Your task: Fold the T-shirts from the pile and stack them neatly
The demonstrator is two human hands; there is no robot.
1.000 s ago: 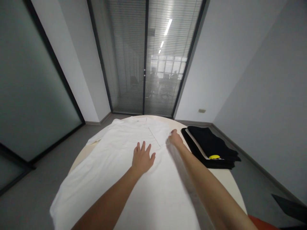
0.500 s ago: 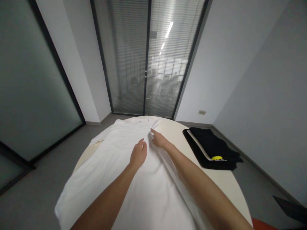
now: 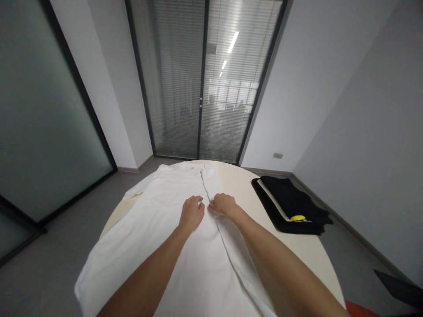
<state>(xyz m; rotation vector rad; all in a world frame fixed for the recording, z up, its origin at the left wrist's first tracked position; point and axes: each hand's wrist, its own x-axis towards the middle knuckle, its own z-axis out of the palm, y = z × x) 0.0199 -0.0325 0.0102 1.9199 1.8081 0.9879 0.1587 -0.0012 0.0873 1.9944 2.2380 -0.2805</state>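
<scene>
A white shirt [image 3: 158, 220] lies spread over a round cream table [image 3: 297, 255], its right side folded in toward the middle so a straight fold runs down the centre. My left hand [image 3: 191, 212] rests on the shirt just left of that fold, fingers curled down onto the cloth. My right hand [image 3: 224, 204] sits beside it on the folded-over part, fingers bent and pressing or pinching the fabric edge. The two hands nearly touch.
A stack of folded black clothes [image 3: 292, 203] with a small yellow mark [image 3: 298, 218] lies at the table's right edge. Glass doors with blinds [image 3: 201, 79] stand behind the table. Grey floor surrounds it; an orange object [image 3: 360, 308] shows at bottom right.
My right hand carried the shirt's right side leftward over the middle and came down next to my left hand. My left hand went from flat and spread to curled.
</scene>
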